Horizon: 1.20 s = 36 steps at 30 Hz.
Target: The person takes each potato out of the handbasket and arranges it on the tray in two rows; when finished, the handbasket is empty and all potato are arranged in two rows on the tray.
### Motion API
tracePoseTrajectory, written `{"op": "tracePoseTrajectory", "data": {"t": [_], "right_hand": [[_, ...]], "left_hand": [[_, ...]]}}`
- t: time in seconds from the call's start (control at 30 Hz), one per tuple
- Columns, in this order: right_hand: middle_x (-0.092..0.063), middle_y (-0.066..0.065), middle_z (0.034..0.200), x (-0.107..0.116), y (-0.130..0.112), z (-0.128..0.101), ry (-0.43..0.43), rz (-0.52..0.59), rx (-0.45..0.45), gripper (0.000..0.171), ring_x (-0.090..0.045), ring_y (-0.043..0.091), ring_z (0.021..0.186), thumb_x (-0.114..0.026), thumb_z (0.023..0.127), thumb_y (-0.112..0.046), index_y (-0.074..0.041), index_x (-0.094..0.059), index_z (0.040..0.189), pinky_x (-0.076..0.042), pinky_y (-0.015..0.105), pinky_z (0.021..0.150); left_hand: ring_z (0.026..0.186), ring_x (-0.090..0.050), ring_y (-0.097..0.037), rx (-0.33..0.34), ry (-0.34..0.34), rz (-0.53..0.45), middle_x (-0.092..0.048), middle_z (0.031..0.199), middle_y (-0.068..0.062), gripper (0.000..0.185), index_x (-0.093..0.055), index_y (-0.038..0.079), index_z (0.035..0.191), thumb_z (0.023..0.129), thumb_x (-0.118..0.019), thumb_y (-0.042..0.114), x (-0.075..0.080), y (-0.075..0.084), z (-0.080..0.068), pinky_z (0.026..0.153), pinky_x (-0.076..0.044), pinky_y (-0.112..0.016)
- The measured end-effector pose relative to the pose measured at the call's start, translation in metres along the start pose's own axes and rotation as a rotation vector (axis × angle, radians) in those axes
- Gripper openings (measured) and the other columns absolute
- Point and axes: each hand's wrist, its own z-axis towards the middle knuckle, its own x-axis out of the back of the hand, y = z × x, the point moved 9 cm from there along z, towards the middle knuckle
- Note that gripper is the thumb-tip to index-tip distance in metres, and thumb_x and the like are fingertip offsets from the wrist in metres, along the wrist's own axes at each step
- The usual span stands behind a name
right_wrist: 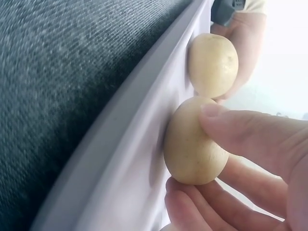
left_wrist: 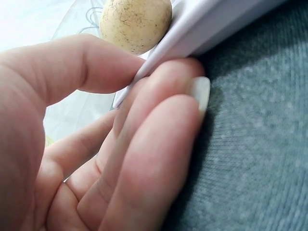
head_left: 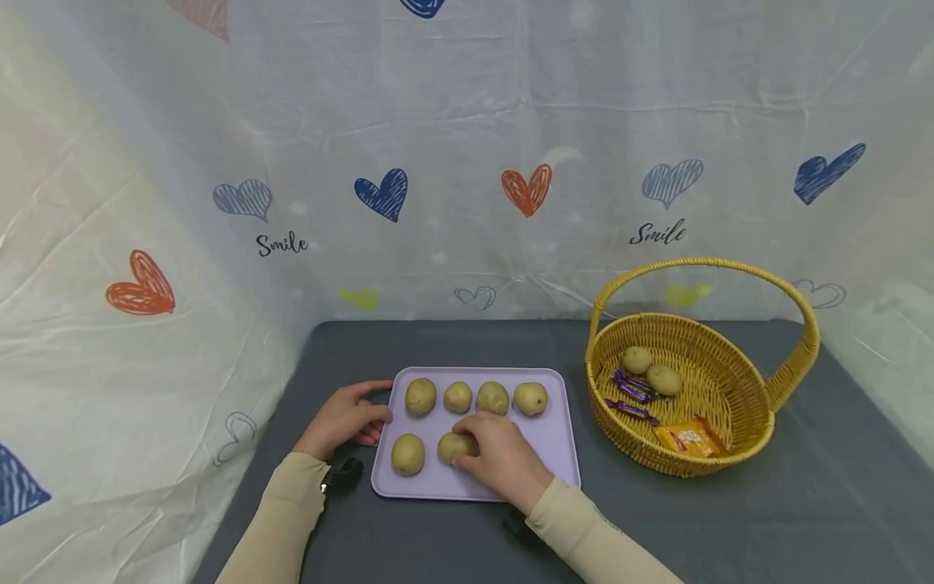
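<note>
A lilac tray (head_left: 467,490) lies on the grey cloth, bearing several potatoes. My left hand (head_left: 353,419) pinches its left rim; in the left wrist view the thumb is over the rim (left_wrist: 192,24) and the curled fingers are beneath and beside it. My right hand (head_left: 506,456) holds a potato (right_wrist: 192,144) between thumb and fingers, low over the tray's front row. Left of this one sits another front-row potato (head_left: 408,454). Along the back row lie several more, including a larger potato (head_left: 420,397) at the left end and one (head_left: 530,398) at the right.
A yellow wicker basket (head_left: 613,438) with a tall handle stands right of the tray. Inside are two potatoes (head_left: 664,380), purple-wrapped candies (head_left: 633,411) and an orange packet (head_left: 689,438). A white curtain (head_left: 438,268) printed with hearts hangs behind the table.
</note>
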Motion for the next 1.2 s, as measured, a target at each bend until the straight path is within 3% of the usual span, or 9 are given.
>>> {"op": "tracePoseTrajectory", "data": {"t": [0.47, 0.77, 0.87, 1.0, 1.2], "right_hand": [[-0.078, 0.002, 0.105, 0.005, 0.003, -0.003, -0.007, 0.011, -0.009, 0.036, -0.068, 0.011, 0.091, -0.094, 0.082, -0.022, -0.009, -0.080, 0.113, -0.057, 0.029, 0.079], [-0.080, 0.008, 0.111, 0.024, 0.003, -0.003, -0.001, 0.053, -0.021, 0.040, -0.076, 0.023, 0.101, -0.091, 0.086, -0.024, -0.008, -0.078, 0.120, -0.062, 0.037, 0.085], [-0.080, 0.008, 0.111, 0.048, 0.006, -0.007, 0.027, 0.058, -0.014, 0.036, -0.076, 0.024, 0.103, -0.090, 0.087, -0.022, -0.008, -0.078, 0.118, -0.062, 0.040, 0.088], [-0.080, 0.006, 0.112, 0.099, 0.019, -0.012, 0.078, -0.012, -0.023, 0.036, -0.075, 0.023, 0.101, -0.090, 0.088, -0.024, -0.011, -0.079, 0.120, -0.061, 0.040, 0.088], [-0.078, 0.009, 0.122, 0.183, 0.076, -0.036, 0.102, -0.060, -0.152, 0.039, -0.076, 0.028, 0.109, -0.086, 0.093, -0.024, -0.010, -0.077, 0.128, -0.063, 0.049, 0.094]], "left_hand": [[0.059, -0.068, -0.014, -0.001, -0.004, 0.004, -0.071, 0.072, -0.005, 0.068, -0.062, 0.019, 0.152, 0.087, -0.082, 0.020, -0.003, -0.001, 0.001, 0.058, -0.062, -0.032], [0.058, -0.067, -0.013, -0.007, -0.009, 0.014, -0.070, 0.072, -0.005, 0.068, -0.060, 0.018, 0.154, 0.089, -0.081, 0.020, -0.001, -0.001, 0.002, 0.057, -0.061, -0.031], [0.059, -0.067, -0.013, -0.007, -0.016, 0.013, -0.071, 0.073, -0.004, 0.068, -0.059, 0.018, 0.154, 0.089, -0.081, 0.021, -0.001, -0.002, 0.003, 0.058, -0.061, -0.031], [0.059, -0.067, -0.013, -0.006, -0.015, 0.010, -0.070, 0.073, -0.004, 0.068, -0.059, 0.018, 0.154, 0.089, -0.081, 0.020, 0.000, -0.004, 0.004, 0.059, -0.062, -0.032], [0.059, -0.068, -0.014, 0.000, -0.013, 0.004, -0.069, 0.072, -0.004, 0.068, -0.061, 0.019, 0.153, 0.088, -0.081, 0.018, -0.002, -0.004, 0.005, 0.058, -0.063, -0.032]]}}
